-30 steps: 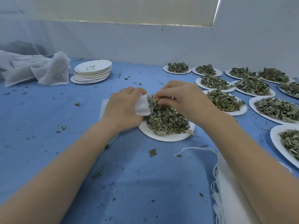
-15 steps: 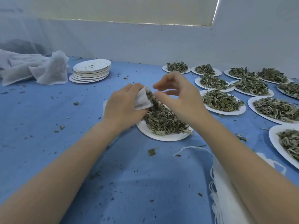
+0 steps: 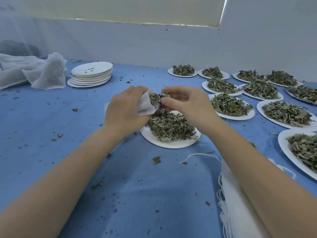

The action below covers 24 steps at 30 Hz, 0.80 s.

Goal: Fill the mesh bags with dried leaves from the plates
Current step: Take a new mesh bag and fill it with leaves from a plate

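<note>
Mesh bag (image 3: 145, 105) now lifted above the plate (image 3: 171, 143); left hand (image 3: 125, 110) grips it, right hand (image 3: 187, 103) pinches leaves (image 3: 158, 98).

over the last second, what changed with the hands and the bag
The right hand dipped to the plate's leaf pile, lifted a pinch and now pushes it into the mesh bag. The left hand rose slightly, still gripping the bag. The plate and the other plates stayed put.

I'm seeing a white mesh bag (image 3: 145, 105), grey-green dried leaves (image 3: 169, 127) on white plates (image 3: 173, 144), and a blue table cover (image 3: 51, 121) showing dark crumb specks.
</note>
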Each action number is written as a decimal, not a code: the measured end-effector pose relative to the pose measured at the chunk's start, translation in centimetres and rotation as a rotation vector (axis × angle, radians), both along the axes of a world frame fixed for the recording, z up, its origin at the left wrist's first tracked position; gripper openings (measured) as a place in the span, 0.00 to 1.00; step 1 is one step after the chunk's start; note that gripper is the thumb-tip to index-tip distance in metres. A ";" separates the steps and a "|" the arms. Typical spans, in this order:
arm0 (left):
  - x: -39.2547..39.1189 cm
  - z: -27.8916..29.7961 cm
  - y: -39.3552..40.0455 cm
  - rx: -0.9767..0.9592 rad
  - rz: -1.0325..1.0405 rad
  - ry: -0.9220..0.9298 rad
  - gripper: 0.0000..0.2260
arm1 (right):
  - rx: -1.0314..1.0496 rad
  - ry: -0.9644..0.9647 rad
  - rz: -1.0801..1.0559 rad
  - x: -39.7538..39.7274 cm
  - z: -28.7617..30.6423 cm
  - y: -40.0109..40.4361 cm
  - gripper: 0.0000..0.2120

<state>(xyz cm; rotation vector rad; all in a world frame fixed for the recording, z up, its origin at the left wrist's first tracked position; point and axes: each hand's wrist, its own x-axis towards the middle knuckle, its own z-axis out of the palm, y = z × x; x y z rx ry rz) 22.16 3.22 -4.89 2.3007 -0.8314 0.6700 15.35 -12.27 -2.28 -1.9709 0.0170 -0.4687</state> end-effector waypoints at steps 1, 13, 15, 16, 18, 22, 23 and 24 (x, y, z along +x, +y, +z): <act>0.0 0.0 0.0 0.014 -0.002 -0.011 0.19 | -0.032 -0.028 0.003 -0.1 0.1 0.1 0.09; -1.2 0.8 -0.4 0.034 -0.064 0.035 0.26 | -0.358 -0.003 0.171 -0.7 1.0 1.2 0.12; -1.2 0.9 -0.4 0.029 -0.056 0.040 0.26 | -0.294 -0.025 0.156 -0.9 1.2 1.1 0.14; -1.2 0.9 -0.4 0.025 -0.054 0.036 0.26 | -0.296 -0.067 0.114 -0.8 1.2 1.1 0.13; -1.2 0.8 -0.5 0.024 -0.055 0.021 0.25 | -0.358 -0.152 0.011 -0.6 0.9 1.6 0.11; -1.3 0.6 -0.8 0.036 -0.046 -0.007 0.22 | -0.330 -0.142 -0.020 -0.2 0.3 2.3 0.11; -1.4 0.6 -0.8 0.034 -0.052 -0.008 0.21 | -0.288 -0.119 0.009 -0.3 0.3 2.3 0.11; -1.4 0.6 -0.9 0.028 -0.058 -0.004 0.22 | -0.243 -0.099 0.048 -0.3 0.3 2.3 0.12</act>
